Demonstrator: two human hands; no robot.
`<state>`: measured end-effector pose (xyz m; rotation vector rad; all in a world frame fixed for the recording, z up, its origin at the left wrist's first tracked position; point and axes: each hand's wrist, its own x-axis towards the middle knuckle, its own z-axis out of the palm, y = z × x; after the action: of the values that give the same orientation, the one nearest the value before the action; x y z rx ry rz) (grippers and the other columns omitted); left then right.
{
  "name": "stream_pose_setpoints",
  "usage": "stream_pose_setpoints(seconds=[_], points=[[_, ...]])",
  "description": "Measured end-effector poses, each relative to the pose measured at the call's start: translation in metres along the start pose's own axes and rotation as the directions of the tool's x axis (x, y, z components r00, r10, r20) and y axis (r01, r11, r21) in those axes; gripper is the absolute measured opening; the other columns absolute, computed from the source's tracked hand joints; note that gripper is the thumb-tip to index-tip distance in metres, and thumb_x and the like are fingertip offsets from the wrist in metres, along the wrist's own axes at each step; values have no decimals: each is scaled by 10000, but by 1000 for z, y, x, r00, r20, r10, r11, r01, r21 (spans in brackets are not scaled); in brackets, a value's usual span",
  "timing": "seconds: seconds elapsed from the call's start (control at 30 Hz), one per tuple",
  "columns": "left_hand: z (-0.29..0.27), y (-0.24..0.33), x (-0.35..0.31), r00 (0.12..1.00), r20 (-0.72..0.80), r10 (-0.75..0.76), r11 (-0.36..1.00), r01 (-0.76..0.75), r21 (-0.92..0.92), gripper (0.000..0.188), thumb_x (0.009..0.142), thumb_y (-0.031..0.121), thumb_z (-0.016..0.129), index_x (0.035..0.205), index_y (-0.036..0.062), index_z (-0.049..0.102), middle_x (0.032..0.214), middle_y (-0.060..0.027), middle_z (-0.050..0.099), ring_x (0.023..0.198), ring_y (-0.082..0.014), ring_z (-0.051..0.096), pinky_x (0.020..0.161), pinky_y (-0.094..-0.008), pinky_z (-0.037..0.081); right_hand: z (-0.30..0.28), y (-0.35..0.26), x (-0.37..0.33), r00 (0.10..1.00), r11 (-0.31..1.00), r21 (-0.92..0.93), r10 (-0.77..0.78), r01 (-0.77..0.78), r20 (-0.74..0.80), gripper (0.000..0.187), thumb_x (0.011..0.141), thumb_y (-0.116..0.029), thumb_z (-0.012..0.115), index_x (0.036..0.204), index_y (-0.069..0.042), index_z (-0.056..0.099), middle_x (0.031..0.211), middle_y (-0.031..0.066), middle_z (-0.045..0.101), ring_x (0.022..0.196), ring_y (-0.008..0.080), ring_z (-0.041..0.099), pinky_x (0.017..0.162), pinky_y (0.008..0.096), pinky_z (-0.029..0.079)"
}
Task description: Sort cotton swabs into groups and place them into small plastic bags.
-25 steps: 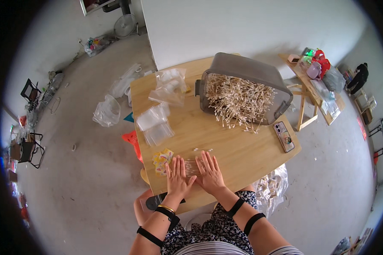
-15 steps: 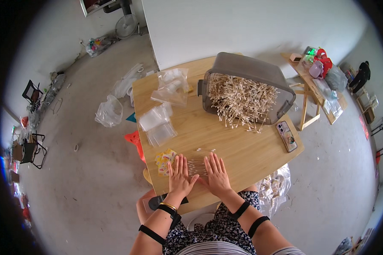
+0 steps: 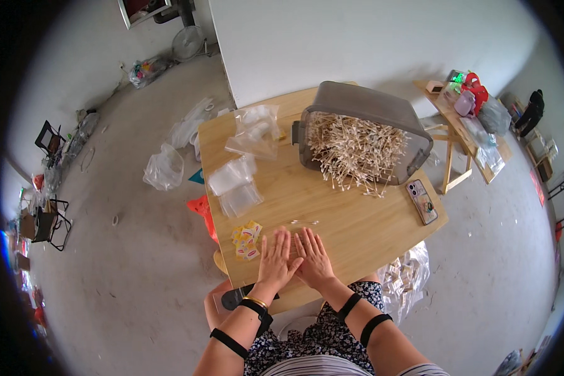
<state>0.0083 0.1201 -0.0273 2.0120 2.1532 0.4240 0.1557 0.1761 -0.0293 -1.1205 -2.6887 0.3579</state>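
- L hand (image 3: 274,266) & R hand (image 3: 313,263): both flat, fingers straight, gripping nothing, close together on the near-left side of the grey tub (image 3: 370,100).
- Between them, near-left of tub: a small row of swabs (image 3: 293,249), partly hidden; looks roughly lined up, not bagged.
- One stray bit, swabs (image 3: 304,222), lies btwn tub & hands.
- Big loose heap (image 3: 357,144) spilling from tub's mouth; prob. most sorting remains.
- Clear bags (image 3: 232,175) lie flat left of tub, apparently unfilled; yellow cards (image 3: 246,240) farther near-left, beside L hand.
- Floor bag (image 3: 406,282), near side of tub, holds pale packets; contents unclear, poss. finished ones.
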Motion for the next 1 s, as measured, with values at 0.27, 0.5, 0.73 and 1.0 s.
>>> stream_pose_setpoints(seconds=[0.27,0.5,0.73,1.0], points=[[0,3,-5,993,91,77,992,-85,92,847,992,626,270,1562,12,149,1634,-142,170,1523,-259,115,1219,-532,-7,-17,8,-29,996,992,91,85,-83,-15,935,882,-485,614,1529,42,191,1606,221,178,1511,333,141,1234,453,107],[-9,10,-7,991,112,71,987,-86,137,841,989,627,275,1560,20,163,1629,-131,193,1515,-252,157,1223,-542,15,-16,14,-38,994,994,70,92,-88,-61,918,893,-505,602,1518,51,224,1595,221,214,1506,332,156,1234,452,117],[-3,11,-13,990,95,101,985,-113,131,841,985,616,308,1558,14,175,1633,-139,176,1523,-268,118,1219,-544,5,-18,13,-32,996,991,121,61,-54,-59,718,906,-363,595,1501,-53,340,1573,187,281,1485,324,216,1225,469,151],[5,9,-13,989,122,87,979,-108,174,834,987,588,339,1557,3,170,1640,-149,142,1531,-259,85,1216,-546,3,-22,30,-4,999,992,120,-33,35,-17,454,961,-205,516,1414,-166,513,1537,107,366,1455,301,278,1217,481,182]])
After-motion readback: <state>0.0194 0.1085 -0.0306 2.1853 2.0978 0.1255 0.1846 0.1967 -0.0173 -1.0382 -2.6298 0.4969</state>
